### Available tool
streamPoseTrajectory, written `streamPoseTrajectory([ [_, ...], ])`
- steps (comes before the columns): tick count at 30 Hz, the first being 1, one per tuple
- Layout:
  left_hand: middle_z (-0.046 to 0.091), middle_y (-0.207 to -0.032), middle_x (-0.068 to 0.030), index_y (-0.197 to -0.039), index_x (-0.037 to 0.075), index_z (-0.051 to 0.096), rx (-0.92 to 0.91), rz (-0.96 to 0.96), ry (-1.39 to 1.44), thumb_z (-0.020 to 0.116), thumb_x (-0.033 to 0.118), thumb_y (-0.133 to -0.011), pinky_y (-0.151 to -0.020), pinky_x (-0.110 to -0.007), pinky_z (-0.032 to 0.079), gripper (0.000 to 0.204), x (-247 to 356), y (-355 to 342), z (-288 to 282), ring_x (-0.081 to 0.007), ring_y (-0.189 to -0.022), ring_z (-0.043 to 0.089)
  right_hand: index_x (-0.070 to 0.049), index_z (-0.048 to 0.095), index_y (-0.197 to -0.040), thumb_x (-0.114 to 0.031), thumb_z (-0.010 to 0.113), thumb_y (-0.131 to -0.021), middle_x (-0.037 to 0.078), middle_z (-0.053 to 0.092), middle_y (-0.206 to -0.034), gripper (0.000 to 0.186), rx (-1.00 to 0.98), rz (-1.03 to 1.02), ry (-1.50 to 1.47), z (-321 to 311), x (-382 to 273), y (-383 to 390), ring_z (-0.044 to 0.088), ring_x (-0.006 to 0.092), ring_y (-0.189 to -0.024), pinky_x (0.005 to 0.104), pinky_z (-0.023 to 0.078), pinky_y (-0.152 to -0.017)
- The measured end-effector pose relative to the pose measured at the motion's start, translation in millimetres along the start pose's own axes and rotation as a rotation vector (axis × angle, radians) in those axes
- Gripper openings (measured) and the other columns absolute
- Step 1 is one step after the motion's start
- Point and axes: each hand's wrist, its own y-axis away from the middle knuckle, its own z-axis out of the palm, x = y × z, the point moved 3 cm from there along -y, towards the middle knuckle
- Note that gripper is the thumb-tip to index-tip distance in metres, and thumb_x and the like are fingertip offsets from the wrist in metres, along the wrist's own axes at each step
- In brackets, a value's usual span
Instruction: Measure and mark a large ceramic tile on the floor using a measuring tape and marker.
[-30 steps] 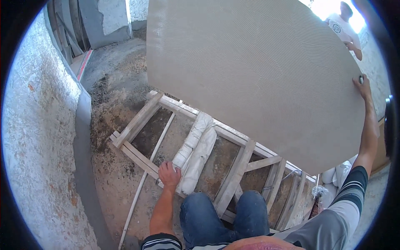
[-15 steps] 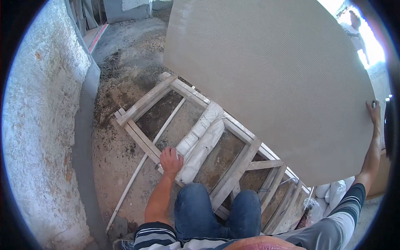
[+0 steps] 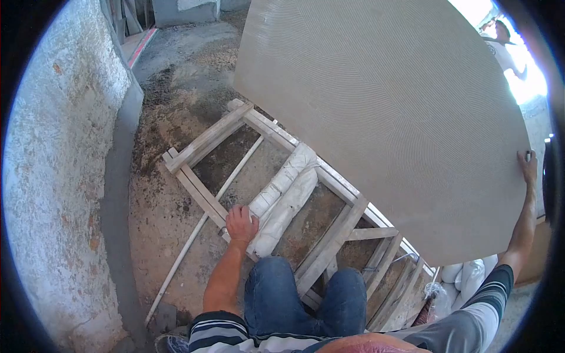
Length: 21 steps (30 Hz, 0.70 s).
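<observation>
A large grey slab (image 3: 376,112), its face covered with combed ridges of adhesive, tilts up along the far side of a wooden frame (image 3: 197,188). My right hand (image 3: 529,166) is closed around the slab's right edge, arm stretched out. On the near rail of the frame lies my left hand (image 3: 241,223), its fingers bent over the rail beside the end of a white wrapped roll (image 3: 282,187). What lies under the left palm is hidden. The roll rests across the frame, reaching its far rail close to the slab's lower edge.
A rough plastered wall (image 3: 65,165) runs along the left. A long pale pole (image 3: 179,265) passes under the frame. White sacks (image 3: 468,276) and clear plastic (image 3: 435,294) sit low at right. Another person (image 3: 500,50) stands in bright light beyond the slab.
My right hand and the slab's right edge sit slightly lower. The slab's lower corner has shifted a little left in the picture. My left hand has stayed on the rail.
</observation>
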Motion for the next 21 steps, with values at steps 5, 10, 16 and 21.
streamPoseTrajectory([
  [5, 0.048, -0.091, -0.0118, -0.084, 0.006, 0.049, 0.006, 0.005, -0.001, 0.059, 0.016, -0.06, -0.069, -0.04, 0.04, 0.028, 2, -1, -1, -0.0286, -0.083, 0.048, 0.002, 0.046, -0.107, -0.038, 0.061, -0.074, 0.023, 0.054, -0.096, 0.054, 0.105, -0.021, 0.159, -11, 1, 8, 0.056, 0.0277, -0.085, 0.036, 0.044, -0.072],
  [10, 0.048, -0.089, -0.0095, -0.083, 0.008, 0.05, 0.016, 0.001, 0.0, 0.058, 0.019, -0.061, -0.07, -0.04, 0.039, 0.026, -2, 2, 5, -0.0272, -0.084, 0.047, 0.002, 0.048, -0.104, -0.037, 0.06, -0.076, 0.02, 0.056, -0.09, 0.05, 0.118, -0.081, 0.152, -26, -5, 22, 0.057, 0.0266, -0.081, 0.0354, 0.044, -0.071],
  [16, 0.049, -0.088, -0.0116, -0.085, 0.006, 0.05, 0.013, -0.001, -0.005, 0.059, 0.018, -0.06, -0.069, -0.04, 0.04, 0.029, -6, 7, 4, -0.0293, -0.081, 0.049, 0.003, 0.049, -0.101, -0.038, 0.06, -0.076, 0.018, 0.058, -0.08, 0.049, 0.115, -0.106, 0.126, -36, -22, 40, 0.058, 0.0252, -0.075, 0.0348, 0.045, -0.067],
  [21, 0.051, -0.083, -0.0093, -0.082, 0.009, 0.049, -0.041, 0.006, -0.128, 0.058, 0.023, -0.061, -0.066, -0.04, 0.04, 0.027, -2, 0, -11, -0.027, -0.081, 0.049, 0.004, 0.047, -0.103, -0.04, 0.059, -0.076, 0.02, 0.058, -0.083, 0.053, 0.186, -0.163, 0.07, 6, 11, 52, 0.058, 0.0252, -0.075, 0.0355, 0.046, -0.065],
])
